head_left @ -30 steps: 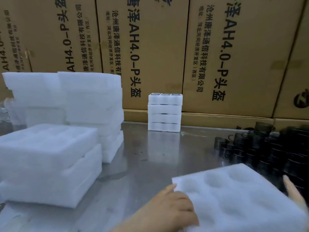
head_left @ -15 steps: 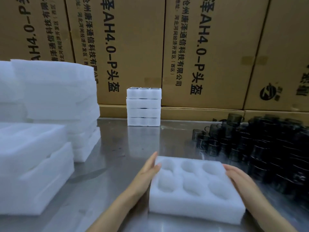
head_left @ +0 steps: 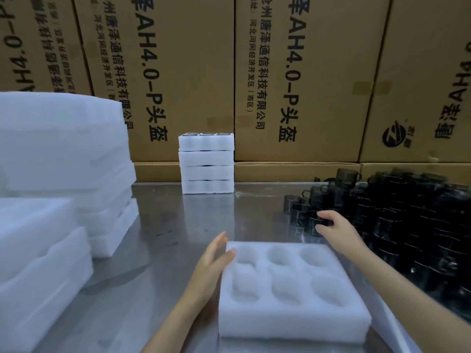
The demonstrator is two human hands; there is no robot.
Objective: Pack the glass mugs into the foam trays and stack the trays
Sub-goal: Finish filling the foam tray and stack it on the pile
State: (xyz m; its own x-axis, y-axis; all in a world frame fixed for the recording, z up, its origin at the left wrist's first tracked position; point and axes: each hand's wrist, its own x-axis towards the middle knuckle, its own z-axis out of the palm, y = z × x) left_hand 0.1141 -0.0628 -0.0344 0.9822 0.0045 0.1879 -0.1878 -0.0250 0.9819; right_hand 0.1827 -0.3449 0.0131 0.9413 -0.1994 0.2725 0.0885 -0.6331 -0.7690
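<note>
At table centre, six-pocket foam tray (head_left: 290, 289) lying empty, long side running nine to three. Left hand (head_left: 212, 261) flat against its nine o'clock edge, fingers straight. Right hand (head_left: 336, 226) curled round a dark mug (head_left: 314, 224) at one o'clock, nearest the mug pile (head_left: 407, 225).

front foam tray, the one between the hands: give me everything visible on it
The foam tray is a white, soft-looking foam block, rectangular, lying flat on the steel table nearest the camera. Its top has six round pockets, two rows of three, all empty. The left hand rests flat against its left edge; the right hand is off it.
</note>
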